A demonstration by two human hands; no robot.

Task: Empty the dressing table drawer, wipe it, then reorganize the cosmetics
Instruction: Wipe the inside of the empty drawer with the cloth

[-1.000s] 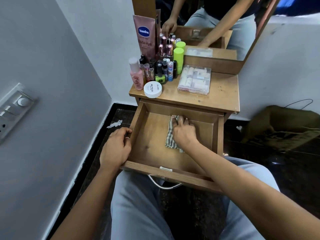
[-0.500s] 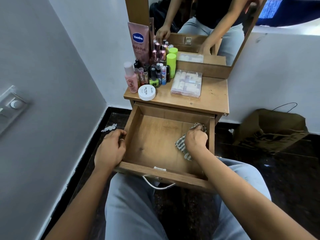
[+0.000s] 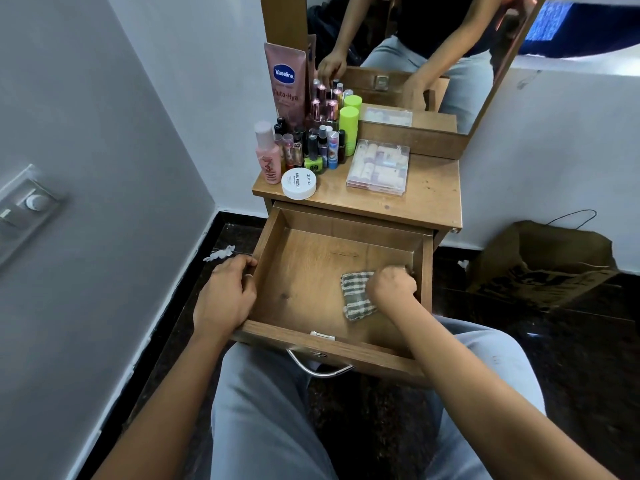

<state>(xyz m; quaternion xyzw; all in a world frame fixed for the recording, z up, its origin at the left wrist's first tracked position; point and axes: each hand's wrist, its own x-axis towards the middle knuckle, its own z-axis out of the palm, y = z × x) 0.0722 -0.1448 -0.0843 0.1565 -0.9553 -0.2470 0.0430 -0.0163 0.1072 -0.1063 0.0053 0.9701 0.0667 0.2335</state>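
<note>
The wooden drawer (image 3: 304, 271) is pulled out over my lap, with only a cloth inside. My right hand (image 3: 391, 285) presses the striped grey-and-white cloth (image 3: 356, 296) against the drawer floor by the right wall. My left hand (image 3: 225, 292) grips the drawer's left side wall. On the tabletop (image 3: 429, 195) stand the cosmetics: a pink Vaseline tube (image 3: 285, 81), a pink bottle (image 3: 268, 157), several nail polish bottles (image 3: 311, 150), a lime green bottle (image 3: 348, 124), a white round jar (image 3: 299, 183) and a clear plastic case (image 3: 379, 168).
A mirror (image 3: 408, 46) rises behind the tabletop. A grey wall with a switch panel (image 3: 27, 206) is close on the left. A brown paper bag (image 3: 540, 265) lies on the dark floor to the right. A white scrap (image 3: 220, 253) lies on the floor left of the drawer.
My right hand has slid the cloth from the back middle of the drawer to its right side, then a little toward the front. My left hand stays on the drawer's left wall.
</note>
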